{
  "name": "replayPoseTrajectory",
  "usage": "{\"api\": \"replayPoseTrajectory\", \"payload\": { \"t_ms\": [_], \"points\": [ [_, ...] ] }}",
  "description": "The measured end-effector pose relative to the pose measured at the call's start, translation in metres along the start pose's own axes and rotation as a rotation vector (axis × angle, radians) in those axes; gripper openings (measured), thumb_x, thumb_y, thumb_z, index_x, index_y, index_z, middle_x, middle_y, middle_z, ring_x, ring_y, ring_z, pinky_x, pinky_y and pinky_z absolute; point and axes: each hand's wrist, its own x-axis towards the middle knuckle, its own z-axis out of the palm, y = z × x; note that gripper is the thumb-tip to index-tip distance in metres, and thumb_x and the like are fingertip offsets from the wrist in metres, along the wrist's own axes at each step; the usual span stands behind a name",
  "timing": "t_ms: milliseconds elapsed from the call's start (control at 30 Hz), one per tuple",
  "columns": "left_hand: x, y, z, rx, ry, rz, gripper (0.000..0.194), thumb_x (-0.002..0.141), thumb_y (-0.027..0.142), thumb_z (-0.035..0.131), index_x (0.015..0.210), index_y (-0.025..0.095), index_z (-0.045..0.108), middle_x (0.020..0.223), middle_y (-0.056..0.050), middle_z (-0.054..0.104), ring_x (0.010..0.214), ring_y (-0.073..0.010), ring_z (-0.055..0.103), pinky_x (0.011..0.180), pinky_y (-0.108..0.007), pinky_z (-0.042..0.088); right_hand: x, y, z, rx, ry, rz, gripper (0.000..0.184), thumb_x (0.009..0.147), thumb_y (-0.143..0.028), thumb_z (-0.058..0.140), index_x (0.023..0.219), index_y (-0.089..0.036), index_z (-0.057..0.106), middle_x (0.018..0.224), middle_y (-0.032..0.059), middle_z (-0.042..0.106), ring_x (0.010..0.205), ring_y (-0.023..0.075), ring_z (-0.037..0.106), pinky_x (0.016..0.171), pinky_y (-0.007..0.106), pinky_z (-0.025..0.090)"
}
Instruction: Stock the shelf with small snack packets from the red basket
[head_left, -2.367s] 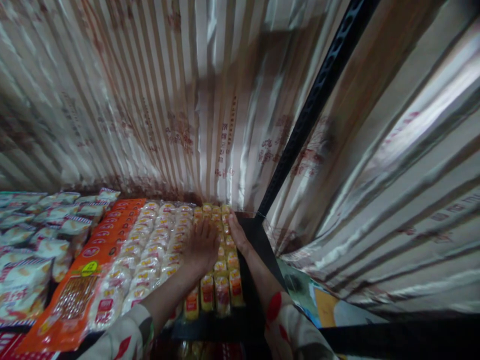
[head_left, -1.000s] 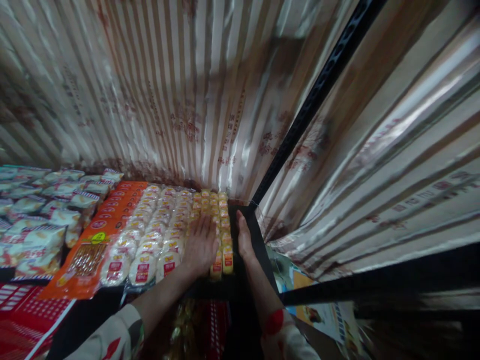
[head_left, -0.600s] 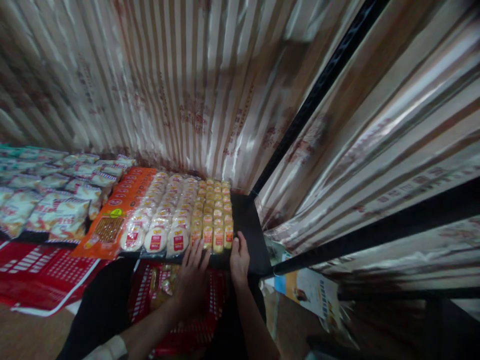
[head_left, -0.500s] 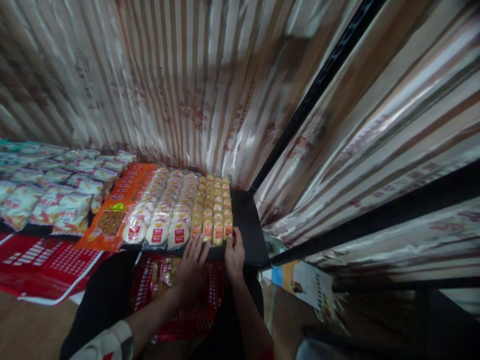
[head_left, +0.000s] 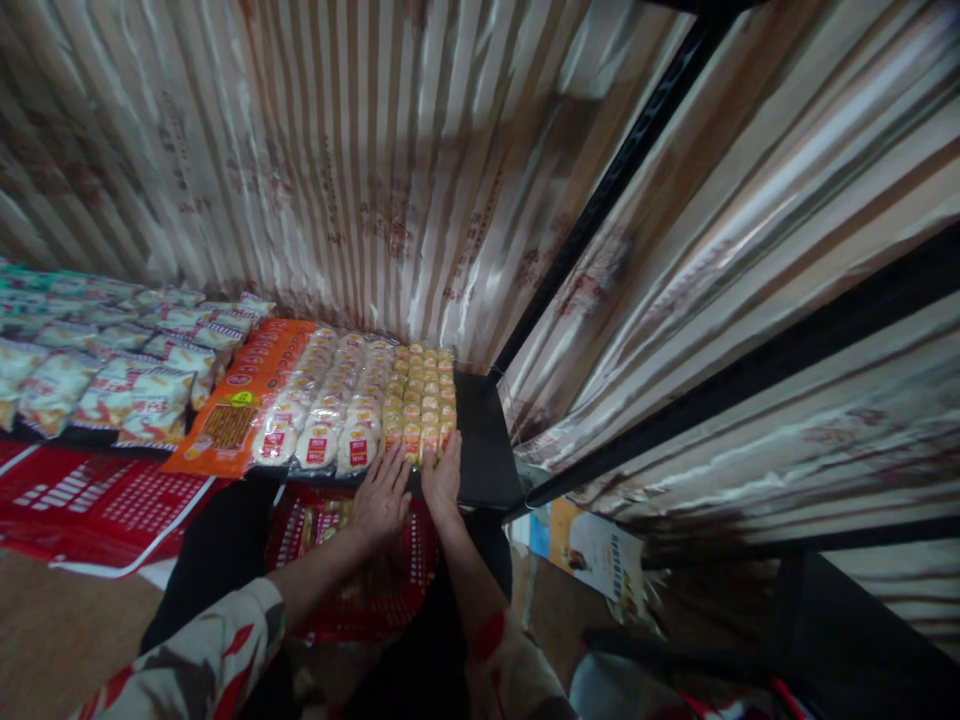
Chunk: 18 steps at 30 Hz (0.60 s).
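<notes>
Rows of small yellow wrapped snacks (head_left: 421, 400) stand at the right end of the packages on the black shelf (head_left: 484, 430). My left hand (head_left: 380, 495) lies with fingers stretched forward against the front left of these rows. At their front right, my right hand (head_left: 442, 475) touches the nearest snacks with extended fingers. Neither hand grips anything that I can see. Just left of the yellow rows are round white crackers (head_left: 316, 440) in clear wrappers. Between my legs, below the shelf, sits a red basket (head_left: 421, 560) with more yellow wrapped snacks in it.
An orange bag (head_left: 229, 425) and many white snack bags (head_left: 154, 400) fill the shelf's left side. Striped curtain sheeting (head_left: 375, 180) hangs behind, with a black metal post (head_left: 600, 210) at the right. A red bag (head_left: 97, 510) hangs below the shelf; a printed carton (head_left: 592, 550) lies at lower right.
My right hand has moved left and inward, from the outer right edge of the yellow snacks to their front. My left hand stays at the front, and the view has shifted slightly.
</notes>
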Motion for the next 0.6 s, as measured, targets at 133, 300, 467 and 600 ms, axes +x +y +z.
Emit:
{"api": "replayPoseTrajectory", "payload": {
  "t_ms": [133,300,467,600],
  "points": [
    [0.0,0.004,-0.007,-0.004,0.003,0.011,0.052,0.087,0.023,0.041,0.136,0.006,0.043,0.148,-0.017,0.036,0.142,-0.0266,0.023,0.114,-0.049,0.028,0.0,0.001,0.002,-0.019,0.012,-0.004,0.072,0.088,-0.045,0.026,0.146,-0.003,0.019,0.156,0.0171,0.015,0.146,0.0224,0.007,0.117,0.045,0.015],
    [-0.015,0.01,-0.008,-0.016,0.024,0.05,0.05,0.088,0.021,0.039,0.135,0.006,0.045,0.147,-0.017,0.038,0.142,-0.027,0.023,0.113,-0.049,0.03,-0.009,-0.006,-0.004,-0.039,0.044,-0.033,0.075,0.088,-0.05,0.027,0.145,-0.001,0.02,0.157,0.0185,0.009,0.146,0.024,0.002,0.117,0.046,0.013],
    [-0.052,0.01,0.009,-0.092,-0.032,0.158,0.046,0.086,0.014,0.036,0.129,0.011,0.052,0.14,-0.014,0.05,0.138,-0.0238,0.034,0.111,-0.047,0.036,-0.048,-0.013,-0.013,0.0,0.098,-0.185,0.059,0.092,-0.042,0.026,0.14,-0.01,0.033,0.152,0.0158,0.027,0.143,0.0214,0.02,0.115,0.047,0.022],
    [-0.088,0.005,0.024,-0.188,-0.185,0.061,0.042,0.083,0.013,0.042,0.121,0.018,0.059,0.129,-0.011,0.06,0.126,-0.0224,0.05,0.108,-0.045,0.039,-0.097,-0.002,0.0,0.035,0.042,-0.349,0.04,0.09,-0.031,0.034,0.121,-0.017,0.056,0.126,0.0155,0.056,0.124,0.024,0.048,0.105,0.047,0.038]
  ]
}}
